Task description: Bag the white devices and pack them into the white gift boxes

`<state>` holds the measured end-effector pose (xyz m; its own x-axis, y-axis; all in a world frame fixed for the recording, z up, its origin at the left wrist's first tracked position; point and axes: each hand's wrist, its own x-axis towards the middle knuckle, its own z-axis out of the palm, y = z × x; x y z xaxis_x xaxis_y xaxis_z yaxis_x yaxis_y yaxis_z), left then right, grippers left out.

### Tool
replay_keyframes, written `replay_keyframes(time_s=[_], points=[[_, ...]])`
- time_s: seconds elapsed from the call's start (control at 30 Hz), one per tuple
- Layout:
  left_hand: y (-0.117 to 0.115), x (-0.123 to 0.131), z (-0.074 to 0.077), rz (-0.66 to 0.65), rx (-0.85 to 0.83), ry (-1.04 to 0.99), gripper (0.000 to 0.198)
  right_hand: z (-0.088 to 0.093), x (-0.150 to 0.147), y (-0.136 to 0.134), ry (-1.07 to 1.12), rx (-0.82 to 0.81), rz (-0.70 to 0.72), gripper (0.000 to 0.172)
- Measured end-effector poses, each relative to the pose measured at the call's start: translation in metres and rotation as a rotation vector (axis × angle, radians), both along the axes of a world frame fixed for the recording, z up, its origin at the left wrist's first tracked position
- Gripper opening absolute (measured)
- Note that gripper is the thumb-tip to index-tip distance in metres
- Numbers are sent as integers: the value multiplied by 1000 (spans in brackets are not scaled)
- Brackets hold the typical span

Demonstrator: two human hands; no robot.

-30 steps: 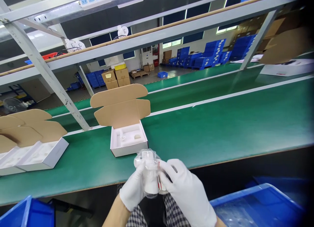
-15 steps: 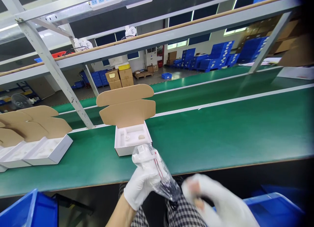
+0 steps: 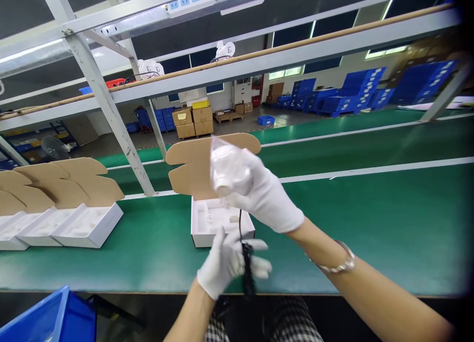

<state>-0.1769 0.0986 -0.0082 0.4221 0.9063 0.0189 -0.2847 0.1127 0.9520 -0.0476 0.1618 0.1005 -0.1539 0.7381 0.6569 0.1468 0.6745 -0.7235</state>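
My right hand [image 3: 264, 196], in a white glove with bare fingertips hidden from view, grips a white device [image 3: 230, 167] in a clear plastic bag. It is raised in front of the lid of an open white box [image 3: 209, 240]. From the device hangs a black cable [image 3: 247, 270], its lower part bundled and blurred. My left hand [image 3: 229, 260], gloved in white, is below with fingers spread, close beside the cable. Whether it touches the cable cannot be made out. The box holds a white moulded insert [image 3: 202, 218], partly covered by my hands.
More open white boxes [image 3: 89, 228] stand in a row at the left on the green bench [image 3: 159, 263]. A blue bin [image 3: 76, 315] is below the bench edge. A metal post [image 3: 111, 117] and a shelf rail [image 3: 296, 56] cross the space ahead.
The bagged device was low in my left hand; now a bagged device is up in my right hand over the box. My left hand has opened. The view has shifted left.
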Motion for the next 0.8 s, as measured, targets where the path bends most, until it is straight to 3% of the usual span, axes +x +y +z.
replay_keyframes(time_s=[0.1,0.17,0.3,0.4,0.47,0.53,0.63,0.73,0.8], points=[[4,14,-32,-117,-296,-215,61,-32,-5,65,-924,223,-167,65],[3,11,-48,-71,-388,-279,64,-59,-7,103,-1227,236,-61,58],[0,-26,-60,2,-370,-148,71,-92,-16,148,-1443,215,200,54],[-1,-58,-56,57,-299,17,68,-102,-30,156,-1517,152,247,42],[2,-73,-43,155,-189,89,64,-106,-34,151,-1521,90,238,31],[8,-83,-18,215,-110,226,58,-106,-28,142,-1480,44,238,28],[30,-92,31,186,37,590,41,-93,-6,130,-1387,-6,318,45],[72,-89,72,199,431,1022,38,-74,5,121,-989,-204,417,75],[104,-77,80,268,630,1357,39,-70,-2,112,-593,-388,365,63]])
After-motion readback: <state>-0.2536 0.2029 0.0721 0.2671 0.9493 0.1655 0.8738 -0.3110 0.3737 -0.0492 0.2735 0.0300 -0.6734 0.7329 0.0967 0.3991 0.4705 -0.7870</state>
